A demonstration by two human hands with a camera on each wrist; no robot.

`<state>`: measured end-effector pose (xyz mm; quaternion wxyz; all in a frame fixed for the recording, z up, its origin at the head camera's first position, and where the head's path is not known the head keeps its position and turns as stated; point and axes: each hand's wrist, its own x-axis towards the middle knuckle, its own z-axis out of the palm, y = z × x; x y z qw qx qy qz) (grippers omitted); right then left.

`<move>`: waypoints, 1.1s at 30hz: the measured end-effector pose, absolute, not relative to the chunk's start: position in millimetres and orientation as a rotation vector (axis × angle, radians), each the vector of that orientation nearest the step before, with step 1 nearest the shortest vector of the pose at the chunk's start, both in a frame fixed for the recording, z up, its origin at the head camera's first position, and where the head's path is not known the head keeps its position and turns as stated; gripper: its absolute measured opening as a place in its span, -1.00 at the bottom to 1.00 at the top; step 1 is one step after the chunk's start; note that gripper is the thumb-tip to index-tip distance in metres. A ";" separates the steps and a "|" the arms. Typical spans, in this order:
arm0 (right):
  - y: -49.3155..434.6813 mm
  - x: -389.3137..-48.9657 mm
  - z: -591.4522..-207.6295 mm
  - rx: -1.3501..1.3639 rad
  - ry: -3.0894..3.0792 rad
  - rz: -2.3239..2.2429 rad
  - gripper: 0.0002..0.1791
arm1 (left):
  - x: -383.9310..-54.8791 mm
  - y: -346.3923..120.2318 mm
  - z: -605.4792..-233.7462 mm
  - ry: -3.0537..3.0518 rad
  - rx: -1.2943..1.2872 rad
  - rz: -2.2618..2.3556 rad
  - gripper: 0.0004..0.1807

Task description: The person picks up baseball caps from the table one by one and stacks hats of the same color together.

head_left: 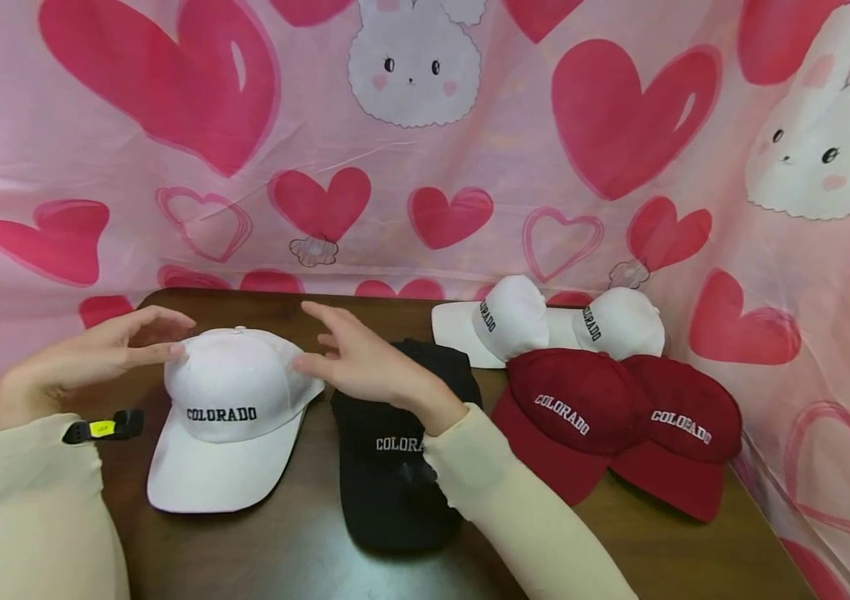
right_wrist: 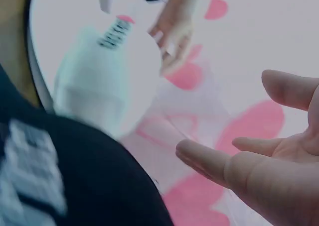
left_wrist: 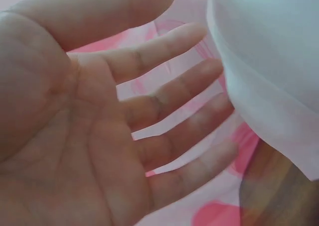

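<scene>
Left hand [head_left: 113, 346] and right hand [head_left: 357, 357], fingers relaxed, flanking white cap [head_left: 233, 392] lettered COLORADO, black cap [head_left: 380, 483] showing COLORA, partly covered

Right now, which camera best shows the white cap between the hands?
The head view: the white cap appears nearly whole, its lettering readable. The left wrist view catches only a cropped part; the right wrist view shows it blurred, lettering slanted.

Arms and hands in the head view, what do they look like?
The left sleeve and right sleeve are long and cream, ending near the wrists. By the left wrist sits a small black device with a yellow label; a dark shape by the right sleeve is unclear. The left hand and right hand wear no gloves.
</scene>
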<state>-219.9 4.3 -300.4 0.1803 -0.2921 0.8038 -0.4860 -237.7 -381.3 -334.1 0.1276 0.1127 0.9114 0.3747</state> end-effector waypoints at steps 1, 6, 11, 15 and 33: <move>12.8 -220.7 -296.0 -0.824 2.264 -1.400 -0.13 | -237.8 -379.0 -332.0 2.704 0.335 1.060 -0.39; 48.6 -228.9 -282.8 -0.822 2.296 -1.537 -0.21 | -236.9 -363.6 -318.7 2.885 0.377 1.001 -0.45; 78.4 -239.4 -276.7 -0.800 2.383 -1.655 -0.29 | -234.4 -339.0 -305.3 2.905 0.417 1.063 -0.45; 102.9 -244.7 -272.7 -0.759 2.490 -1.691 -0.33 | -235.6 -317.0 -301.4 2.909 0.508 1.168 -0.43; 213.0 -280.8 -307.5 -0.276 2.830 -1.602 -0.41 | -241.6 -223.9 -303.9 2.996 0.935 1.247 -0.39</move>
